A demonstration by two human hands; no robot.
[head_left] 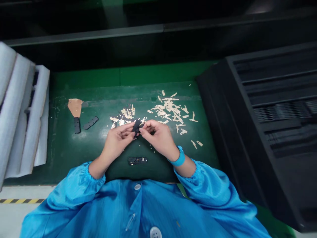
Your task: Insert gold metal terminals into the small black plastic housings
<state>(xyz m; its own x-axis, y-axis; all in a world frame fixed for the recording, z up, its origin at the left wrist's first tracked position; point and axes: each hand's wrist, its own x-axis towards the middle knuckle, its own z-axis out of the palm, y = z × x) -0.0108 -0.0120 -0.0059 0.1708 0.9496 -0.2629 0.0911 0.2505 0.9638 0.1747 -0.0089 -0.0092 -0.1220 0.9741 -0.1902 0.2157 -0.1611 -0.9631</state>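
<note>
Black pieces (136, 126): one between two hands (116, 140) (160, 137), three on table (109, 96).

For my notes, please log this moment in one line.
left grip: black part | right grip: at its edge | table: pale pieces

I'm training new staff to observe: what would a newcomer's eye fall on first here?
Probably the bright blue smock across the bottom, its sleeves leading to the left hand and right hand at a small black part mid-picture. Beyond, pale flat pieces lie scattered on the green tabletop. Bulky black equipment fills the right; white padding stands at left.
</note>
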